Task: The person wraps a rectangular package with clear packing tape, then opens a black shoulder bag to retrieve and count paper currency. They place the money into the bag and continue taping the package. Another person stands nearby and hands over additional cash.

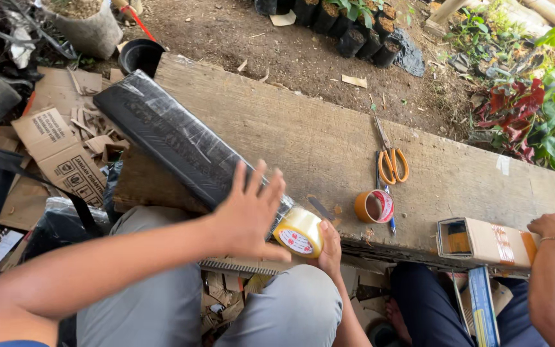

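Note:
A long black package [175, 138] wrapped in clear film lies slanted across a wooden plank table [329, 148]. My left hand [248, 212] lies flat on its near end with the fingers spread. Just below and to the right, my right hand [331, 247] grips a roll of clear tape [299, 232] from beneath. The roll is pressed against the package's near end at the table's front edge.
Orange-handled scissors [390, 157], a brown tape roll [374, 205] and a blue pen [390, 222] lie on the plank. A co-worker's hand [550, 226] rests on a cardboard box [483, 243] at the right. Cardboard scraps [59, 148] and a black pot [139, 56] lie left; potted plants [354, 26] stand behind.

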